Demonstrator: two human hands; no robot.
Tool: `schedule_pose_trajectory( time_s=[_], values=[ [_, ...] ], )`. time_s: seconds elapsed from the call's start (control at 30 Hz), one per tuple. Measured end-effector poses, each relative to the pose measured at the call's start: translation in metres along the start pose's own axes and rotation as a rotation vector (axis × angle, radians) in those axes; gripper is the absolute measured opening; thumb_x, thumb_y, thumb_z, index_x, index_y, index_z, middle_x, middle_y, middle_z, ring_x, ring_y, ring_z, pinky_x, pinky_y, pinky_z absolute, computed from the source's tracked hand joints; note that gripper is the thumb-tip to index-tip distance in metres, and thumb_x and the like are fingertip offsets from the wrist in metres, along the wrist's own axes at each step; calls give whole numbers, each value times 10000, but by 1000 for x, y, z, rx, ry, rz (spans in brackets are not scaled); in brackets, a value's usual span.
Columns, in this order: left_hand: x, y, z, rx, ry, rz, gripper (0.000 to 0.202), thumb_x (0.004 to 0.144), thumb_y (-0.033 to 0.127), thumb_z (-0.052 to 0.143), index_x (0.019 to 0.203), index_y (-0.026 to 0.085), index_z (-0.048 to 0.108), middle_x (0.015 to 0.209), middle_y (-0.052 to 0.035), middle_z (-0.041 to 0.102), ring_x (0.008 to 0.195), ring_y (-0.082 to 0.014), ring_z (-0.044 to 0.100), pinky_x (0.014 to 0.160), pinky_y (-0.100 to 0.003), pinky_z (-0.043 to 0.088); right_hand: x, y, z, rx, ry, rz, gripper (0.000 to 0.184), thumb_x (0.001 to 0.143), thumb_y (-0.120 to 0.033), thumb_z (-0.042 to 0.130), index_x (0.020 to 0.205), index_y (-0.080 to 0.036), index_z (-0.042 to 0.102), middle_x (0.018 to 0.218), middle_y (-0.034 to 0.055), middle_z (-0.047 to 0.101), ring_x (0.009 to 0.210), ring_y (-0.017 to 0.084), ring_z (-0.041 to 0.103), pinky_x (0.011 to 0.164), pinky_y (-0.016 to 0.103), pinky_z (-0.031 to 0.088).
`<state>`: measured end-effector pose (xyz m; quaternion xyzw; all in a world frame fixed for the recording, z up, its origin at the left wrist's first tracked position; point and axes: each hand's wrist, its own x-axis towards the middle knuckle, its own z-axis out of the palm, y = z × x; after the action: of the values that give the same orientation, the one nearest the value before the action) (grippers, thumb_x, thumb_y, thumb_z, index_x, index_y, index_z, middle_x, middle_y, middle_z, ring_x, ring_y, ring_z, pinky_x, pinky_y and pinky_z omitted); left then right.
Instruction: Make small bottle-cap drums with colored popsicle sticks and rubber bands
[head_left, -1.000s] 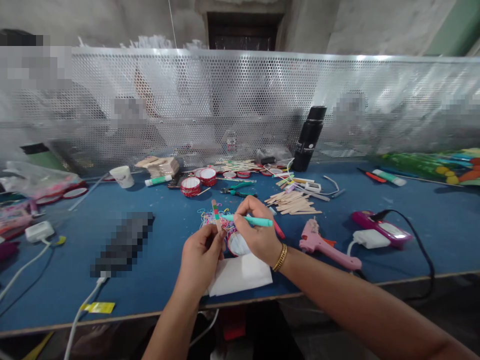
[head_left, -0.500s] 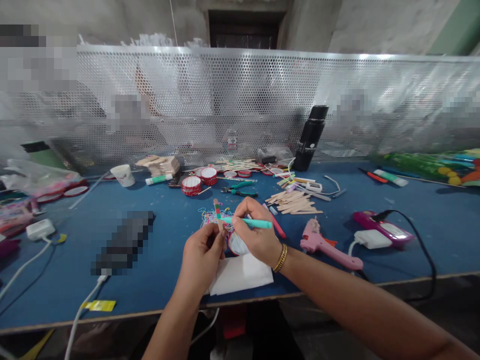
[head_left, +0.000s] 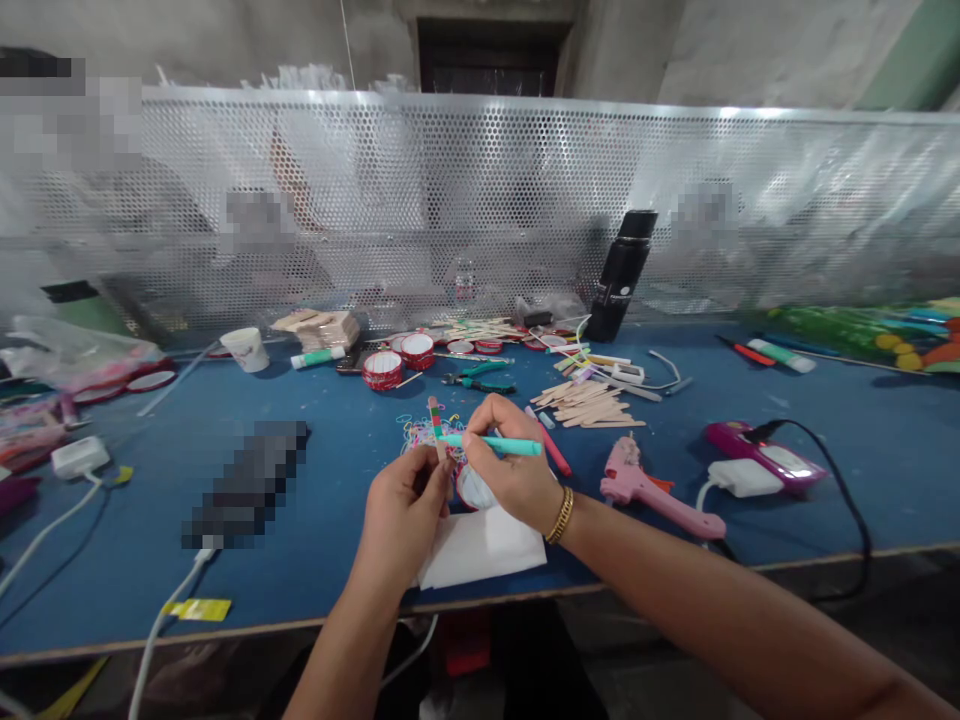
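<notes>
Firstly, one wooden stick with red and green bands: it stood near-upright just beyond the white paper, pinched in the left hand, beside the paper's left edge. Next, one turquoise marker: the right hand, beyond the paper's far edge, gripped it, tip at the stick. On the blue table, one pink glue gun lay right of the paper; coloured loops and loose sticks lay beyond it.

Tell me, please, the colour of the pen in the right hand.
The pen in the right hand is turquoise, best seen in the head view.
</notes>
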<state>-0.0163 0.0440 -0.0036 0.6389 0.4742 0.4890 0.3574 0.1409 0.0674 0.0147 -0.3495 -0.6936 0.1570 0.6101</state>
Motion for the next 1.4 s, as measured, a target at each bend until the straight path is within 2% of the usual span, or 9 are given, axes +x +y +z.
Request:
schedule_pose_trajectory(
  time_s=[0.47, 0.97, 1.17, 1.4],
  values=[
    [0, -1, -1, 18, 16, 10, 306, 917, 420, 618, 701, 206, 594, 563, 23, 563, 497, -128, 500, 499, -230, 381, 1, 0, -1, -9, 13, 12, 180, 842, -243, 571, 698, -247, 462, 671, -27, 543, 655, 160, 507, 648, 323, 395],
    [0, 2, -1, 14, 23, 8, 330, 908, 439, 630, 677, 213, 562, 554, 26, 567, 493, -123, 510, 505, -228, 390, 3, -1, -3, -12, 24, 30, 188, 816, -224, 589, 672, -246, 469, 635, -38, 530, 622, 153, 494, 634, 315, 384],
    [0, 0, 0, -14, 17, 2, 326, 920, 432, 616, 685, 217, 550, 550, 32, 560, 476, -117, 506, 498, -228, 385, 0, 1, -2, 26, 75, 21, 156, 840, -228, 579, 712, -250, 493, 701, -21, 557, 708, 174, 540, 695, 335, 418],
    [-1, 0, 0, -9, 5, 14, 315, 930, 409, 609, 689, 215, 553, 543, 34, 547, 483, -120, 493, 500, -235, 377, -1, -1, -2, 35, 25, -10, 168, 841, -231, 580, 711, -248, 476, 710, -21, 541, 708, 172, 528, 691, 336, 417]
  ],
)
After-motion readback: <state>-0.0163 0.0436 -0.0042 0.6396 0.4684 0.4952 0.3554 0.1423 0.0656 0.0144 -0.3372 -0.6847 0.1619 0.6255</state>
